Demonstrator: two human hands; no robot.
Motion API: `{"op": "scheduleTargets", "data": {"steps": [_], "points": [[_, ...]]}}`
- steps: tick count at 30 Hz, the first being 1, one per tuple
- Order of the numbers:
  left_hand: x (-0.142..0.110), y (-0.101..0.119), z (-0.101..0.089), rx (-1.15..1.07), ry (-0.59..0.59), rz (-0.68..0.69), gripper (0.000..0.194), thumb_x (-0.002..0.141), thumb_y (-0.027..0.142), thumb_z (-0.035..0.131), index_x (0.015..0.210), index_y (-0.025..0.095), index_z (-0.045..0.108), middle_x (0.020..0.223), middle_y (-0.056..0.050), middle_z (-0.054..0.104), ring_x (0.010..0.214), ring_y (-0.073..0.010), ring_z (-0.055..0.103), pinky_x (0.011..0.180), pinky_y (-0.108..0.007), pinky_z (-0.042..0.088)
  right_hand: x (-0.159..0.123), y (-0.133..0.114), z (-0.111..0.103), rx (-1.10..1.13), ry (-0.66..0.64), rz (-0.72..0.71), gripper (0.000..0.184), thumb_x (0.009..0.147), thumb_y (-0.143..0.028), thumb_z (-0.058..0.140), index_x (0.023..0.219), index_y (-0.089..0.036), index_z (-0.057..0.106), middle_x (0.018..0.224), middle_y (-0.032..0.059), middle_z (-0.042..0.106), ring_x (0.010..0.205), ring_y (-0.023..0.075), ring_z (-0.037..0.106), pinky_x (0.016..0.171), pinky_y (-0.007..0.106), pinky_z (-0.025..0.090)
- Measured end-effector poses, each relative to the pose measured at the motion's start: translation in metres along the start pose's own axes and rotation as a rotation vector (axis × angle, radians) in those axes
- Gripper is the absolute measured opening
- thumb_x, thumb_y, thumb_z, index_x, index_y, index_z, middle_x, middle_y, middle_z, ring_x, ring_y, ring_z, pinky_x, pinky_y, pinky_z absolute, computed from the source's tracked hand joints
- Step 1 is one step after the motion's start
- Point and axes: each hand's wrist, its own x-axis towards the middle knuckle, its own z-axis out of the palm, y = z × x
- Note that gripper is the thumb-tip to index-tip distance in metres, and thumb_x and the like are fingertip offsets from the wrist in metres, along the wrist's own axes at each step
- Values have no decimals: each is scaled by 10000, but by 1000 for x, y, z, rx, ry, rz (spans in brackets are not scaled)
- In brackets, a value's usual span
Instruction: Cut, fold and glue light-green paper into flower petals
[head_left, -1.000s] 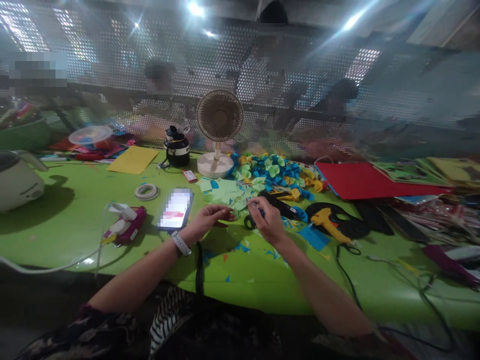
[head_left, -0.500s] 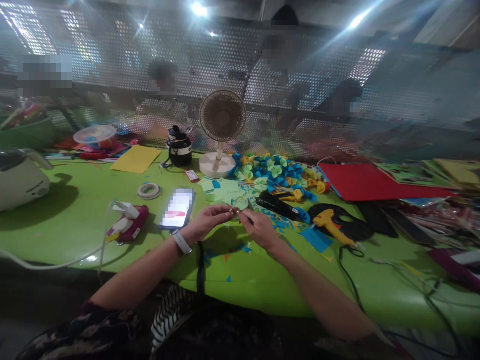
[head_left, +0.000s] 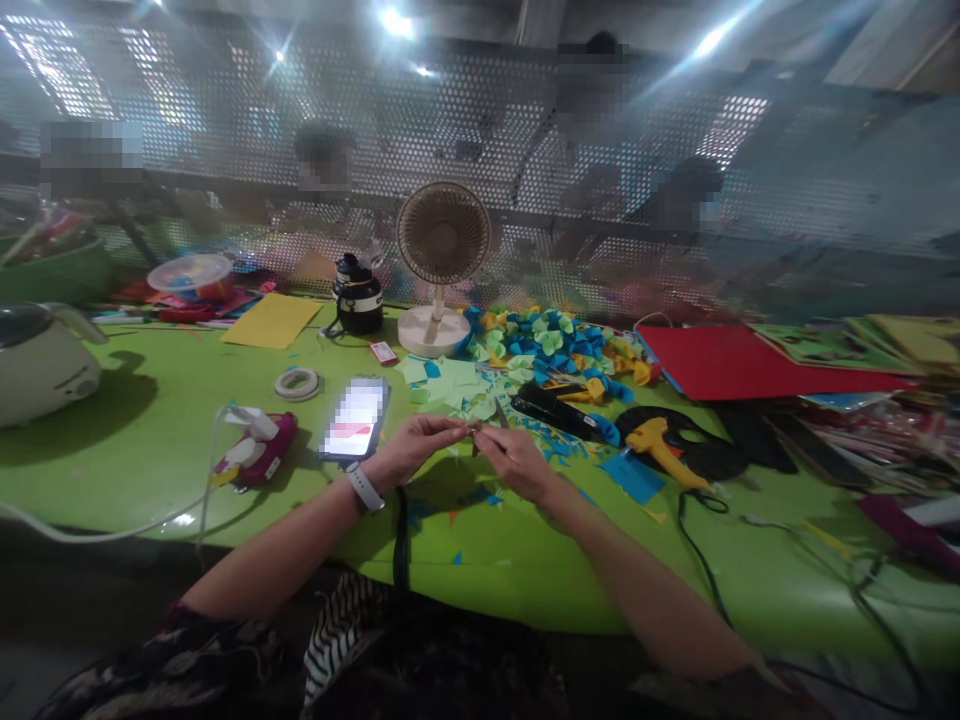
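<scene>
My left hand (head_left: 416,447), with a pale watch (head_left: 365,488) at the wrist, has its thumb and fingertips pinched together over the table. Its tips meet those of my right hand (head_left: 517,462), which is also closed. Whatever small thing lies between the fingertips is too small to make out. A thin dark pointed piece (head_left: 501,413) sticks up by my right fingers; I cannot tell its kind. Just beyond the hands lie light green paper pieces (head_left: 450,382) and blue and green scraps. A black stapler-like tool (head_left: 559,412) rests right of them.
A phone (head_left: 355,418) and a tape roll (head_left: 296,383) lie left. Behind stand a fan (head_left: 443,236), a black bottle (head_left: 358,298) and a heap of folded paper flowers (head_left: 551,340). A yellow glue gun (head_left: 664,450) with a cord and red paper (head_left: 757,362) lie right.
Both hands stay together, with slight shifts of the fingers. The thin dark piece beside my right fingers now shows more clearly, standing up. The things on the table have not moved.
</scene>
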Motion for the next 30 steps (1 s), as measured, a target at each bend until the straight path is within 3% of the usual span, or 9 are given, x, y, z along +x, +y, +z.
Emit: {"op": "scheduleTargets", "data": {"steps": [9,15,21,30], "points": [[0,2,0,55,29,17,329,685,381,785,933,168,748,1016,-79,743,988,-201,659,984,-361,432,-3,-5,0,16,22,3,352,929,-323,359,650,-202,536,575,-3,513,538,139,476,560,271,357],[1,1,-2,183,143,51,302,645,424,800,732,144,728,794,-54,742,768,-167,657,802,-310,485,-3,-5,0,10,29,35,370,933,-321,352,638,-197,538,555,-14,490,532,128,468,553,259,334],[-1,2,5,164,147,68,306,649,435,790,761,155,735,836,-51,747,809,-176,656,826,-314,483,-2,-3,5,-107,43,29,329,917,-306,379,628,-201,495,571,-7,518,536,126,443,552,253,312],[-3,4,9,36,139,48,252,624,354,823,749,156,729,861,-45,750,851,-171,666,901,-335,473,0,-3,2,-13,46,27,328,908,-331,384,639,-202,520,595,7,559,553,138,484,559,254,345]]}}
